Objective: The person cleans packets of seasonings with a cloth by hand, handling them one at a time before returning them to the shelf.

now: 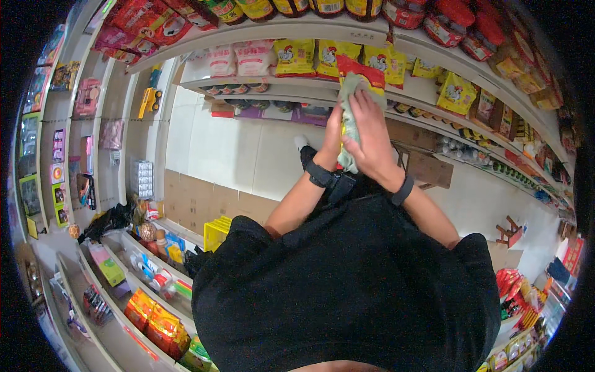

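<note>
In front of my chest, a red and yellow packet (370, 73) is held upright between my two hands. My left hand (333, 133) grips its left side, the fingers mostly hidden behind it. A grey-green cloth (351, 124) lies along the packet's near face. My right hand (369, 129) presses the cloth flat against the packet, its fingers close together and pointing up. Just beyond the hands, yellow bags with a rooster picture (295, 57) stand in a row on a shelf, beside pink and white bags (254, 57).
Jars and bottles (291, 7) line the shelf above. More shelving (108, 155) runs down the left side. A yellow basket (217, 232) stands by my left elbow. On the floor to the right are a brown carton (431, 170) and a small wooden stool (509, 232).
</note>
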`<control>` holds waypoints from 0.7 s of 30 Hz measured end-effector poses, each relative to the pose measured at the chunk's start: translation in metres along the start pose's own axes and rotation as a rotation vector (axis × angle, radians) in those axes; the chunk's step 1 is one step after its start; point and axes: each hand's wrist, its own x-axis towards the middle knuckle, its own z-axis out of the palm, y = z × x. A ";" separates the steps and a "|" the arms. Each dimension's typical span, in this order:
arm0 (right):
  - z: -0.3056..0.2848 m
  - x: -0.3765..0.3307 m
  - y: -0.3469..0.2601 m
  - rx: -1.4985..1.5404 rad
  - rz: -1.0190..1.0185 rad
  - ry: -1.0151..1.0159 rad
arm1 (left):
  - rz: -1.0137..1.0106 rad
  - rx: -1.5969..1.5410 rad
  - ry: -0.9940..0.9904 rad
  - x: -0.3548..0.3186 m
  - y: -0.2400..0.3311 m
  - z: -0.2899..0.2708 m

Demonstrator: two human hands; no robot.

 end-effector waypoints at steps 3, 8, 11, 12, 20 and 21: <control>0.000 -0.003 -0.005 0.014 -0.059 -0.037 | 0.010 0.058 0.032 -0.002 0.001 -0.003; 0.000 0.014 0.002 0.027 -0.062 -0.018 | 0.027 0.174 0.079 -0.006 0.009 0.004; 0.000 0.022 0.013 0.038 0.000 0.037 | -0.114 0.219 0.078 -0.013 0.023 0.024; 0.001 0.023 0.017 0.044 0.042 0.060 | -0.113 0.219 0.076 -0.014 0.022 0.020; 0.020 -0.008 0.023 0.193 0.103 0.122 | 0.134 0.004 0.048 -0.002 0.019 0.005; 0.018 -0.008 0.016 0.143 0.063 0.069 | 0.147 0.009 0.100 0.001 0.021 0.006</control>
